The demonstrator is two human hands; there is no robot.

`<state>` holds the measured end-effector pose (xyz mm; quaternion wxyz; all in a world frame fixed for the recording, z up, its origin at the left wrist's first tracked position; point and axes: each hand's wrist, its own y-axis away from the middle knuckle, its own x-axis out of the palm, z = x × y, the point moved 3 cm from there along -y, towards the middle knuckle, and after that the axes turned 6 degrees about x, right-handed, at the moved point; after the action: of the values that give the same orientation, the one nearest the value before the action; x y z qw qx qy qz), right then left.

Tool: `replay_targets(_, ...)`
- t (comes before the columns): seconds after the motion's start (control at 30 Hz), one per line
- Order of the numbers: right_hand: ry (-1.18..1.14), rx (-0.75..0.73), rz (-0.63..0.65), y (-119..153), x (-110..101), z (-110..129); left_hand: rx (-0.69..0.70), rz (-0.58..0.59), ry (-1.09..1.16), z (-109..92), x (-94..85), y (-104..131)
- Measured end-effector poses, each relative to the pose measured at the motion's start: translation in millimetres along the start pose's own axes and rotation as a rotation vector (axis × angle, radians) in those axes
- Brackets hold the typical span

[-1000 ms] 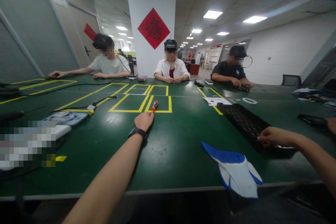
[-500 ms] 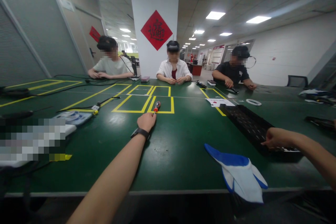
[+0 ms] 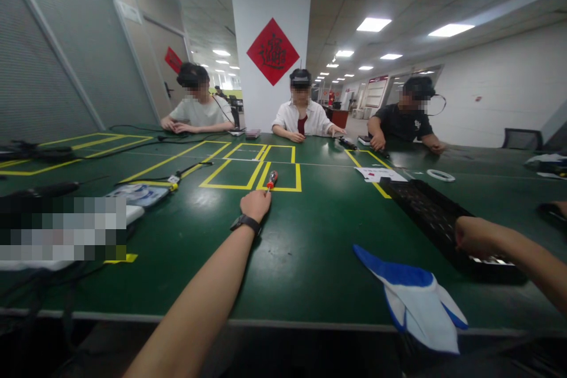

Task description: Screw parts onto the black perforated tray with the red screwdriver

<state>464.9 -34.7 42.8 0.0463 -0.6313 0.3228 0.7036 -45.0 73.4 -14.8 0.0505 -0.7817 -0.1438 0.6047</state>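
My left hand [image 3: 256, 207] is closed around the shaft of a screwdriver [image 3: 271, 180]. Its red and clear handle points away from me, over the edge of a yellow-taped rectangle. On the right, my right hand [image 3: 476, 236] reaches into a long black tray [image 3: 423, 215] with rows of small slots or parts. Its fingers are curled downward, and their tips are hidden, so what they hold cannot be made out. Shiny metal pieces [image 3: 491, 260] lie in the near end of the tray. A blue and white work glove [image 3: 407, 292] rests between my arms at the table's front edge.
Yellow tape marks [image 3: 230, 186] divide the green table [image 3: 305, 248]. A power drill [image 3: 39, 191], a bagged item [image 3: 144, 194] and cables are at left. A paper sheet [image 3: 381, 175] and white ring [image 3: 440, 175] lie beyond the tray. Several people sit opposite.
The view has turned slightly left. My right hand's fingers have dipped into the tray; my left hand keeps the screwdriver. The person opposite has stretched a hand sideways along the table.
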Motion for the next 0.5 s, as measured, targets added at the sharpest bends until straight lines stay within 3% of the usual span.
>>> replay_targets(0.1, 0.001, 0.009, -0.002, -4.4, -0.9, -3.7, 0.005, -0.005, -0.002, 0.6, 0.8, -0.9)
replay_targets(0.37, -0.074, 0.031, 0.138, -8.5, 1.5, -12.8, 0.035, -0.035, 0.009, 1.3, 2.0, -1.7)
replay_targets(0.43, -0.166, 0.073, 0.121, -2.8, 2.2, -8.9, 0.026, -0.027, 0.005, 1.0, 1.3, -1.5)
replay_targets(0.5, -0.254, 0.155, -0.080, 1.0, -2.3, -7.8, 0.021, -0.015, 0.003, 0.6, 0.8, -1.4)
